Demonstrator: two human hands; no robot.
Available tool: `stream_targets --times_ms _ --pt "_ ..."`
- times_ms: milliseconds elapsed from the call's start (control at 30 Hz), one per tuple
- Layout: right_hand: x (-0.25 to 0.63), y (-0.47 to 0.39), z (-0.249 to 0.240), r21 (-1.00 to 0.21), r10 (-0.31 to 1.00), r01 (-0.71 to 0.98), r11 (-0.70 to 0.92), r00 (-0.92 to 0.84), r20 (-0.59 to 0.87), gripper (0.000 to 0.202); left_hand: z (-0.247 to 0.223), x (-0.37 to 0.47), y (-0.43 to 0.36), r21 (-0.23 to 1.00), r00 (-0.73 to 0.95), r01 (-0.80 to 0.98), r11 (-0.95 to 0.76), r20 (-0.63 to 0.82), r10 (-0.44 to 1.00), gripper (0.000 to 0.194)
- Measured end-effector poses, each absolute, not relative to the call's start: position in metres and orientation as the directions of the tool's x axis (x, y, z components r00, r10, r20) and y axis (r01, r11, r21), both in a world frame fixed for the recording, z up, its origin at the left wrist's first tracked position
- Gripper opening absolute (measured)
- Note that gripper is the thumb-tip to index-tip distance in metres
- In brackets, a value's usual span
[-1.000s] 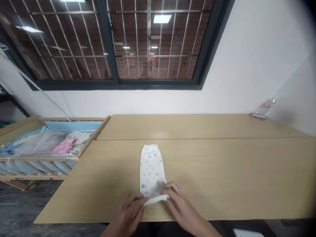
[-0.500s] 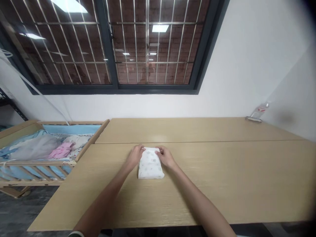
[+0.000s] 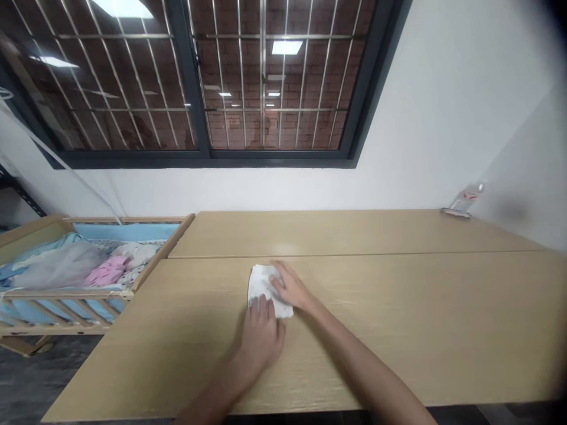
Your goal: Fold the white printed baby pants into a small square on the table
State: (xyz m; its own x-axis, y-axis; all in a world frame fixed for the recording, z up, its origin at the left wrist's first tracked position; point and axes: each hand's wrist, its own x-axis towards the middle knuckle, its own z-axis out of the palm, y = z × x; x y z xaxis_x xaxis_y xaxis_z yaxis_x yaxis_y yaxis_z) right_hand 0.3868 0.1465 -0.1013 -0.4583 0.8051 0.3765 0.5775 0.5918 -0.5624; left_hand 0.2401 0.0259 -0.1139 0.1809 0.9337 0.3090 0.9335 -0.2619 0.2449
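A small folded white cloth [image 3: 261,287] with a faint printed pattern lies on the wooden table, partly covered by both hands. My left hand [image 3: 262,333] rests over its near edge, fingers stretched forward and flat on it. On the cloth's right side lies my right hand [image 3: 290,287], its fingers reaching over the upper right part with the thumb apart. Neither hand grips the cloth. Whether it is a garment or another kind of baby cloth, I cannot tell.
The pale wooden table [image 3: 398,319] has a seam running across it. To the left stands a wooden crib [image 3: 88,293] with blue lining, pink cloth [image 3: 107,270] and bedding. A clear bottle [image 3: 467,198] leans in the far right corner. A barred window [image 3: 274,88] is above.
My left hand has let go of the cloth's far left corner and come back to its near edge, flattening out. My right hand has shifted slightly left, further over the cloth.
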Motion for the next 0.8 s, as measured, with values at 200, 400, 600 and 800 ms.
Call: stream_targets --times_ms 200,400,600,800 --pt "0.364 0.100 -0.089 -0.476 0.466 0.365 0.800 -0.878 0.110 0.053 -0.156 0.261 -0.014 0.165 0.140 0.963 -0.211 0.363 0.921 0.063" --pt "0.364 0.136 -0.109 -0.446 0.525 0.462 0.767 -0.851 0.022 0.053 -0.147 0.253 -0.010 0.202 0.129 0.954 -0.224 0.396 0.909 0.062" --pt "0.368 0.189 -0.116 -0.391 0.580 0.516 0.762 -0.812 0.059 0.061 -0.155 0.250 -0.008 0.205 0.140 0.948 -0.242 0.415 0.899 0.066" --pt "0.367 0.195 -0.119 -0.376 0.590 0.524 0.764 -0.804 0.076 0.065 -0.155 0.251 -0.009 0.206 0.149 0.948 -0.244 0.390 0.908 0.063"
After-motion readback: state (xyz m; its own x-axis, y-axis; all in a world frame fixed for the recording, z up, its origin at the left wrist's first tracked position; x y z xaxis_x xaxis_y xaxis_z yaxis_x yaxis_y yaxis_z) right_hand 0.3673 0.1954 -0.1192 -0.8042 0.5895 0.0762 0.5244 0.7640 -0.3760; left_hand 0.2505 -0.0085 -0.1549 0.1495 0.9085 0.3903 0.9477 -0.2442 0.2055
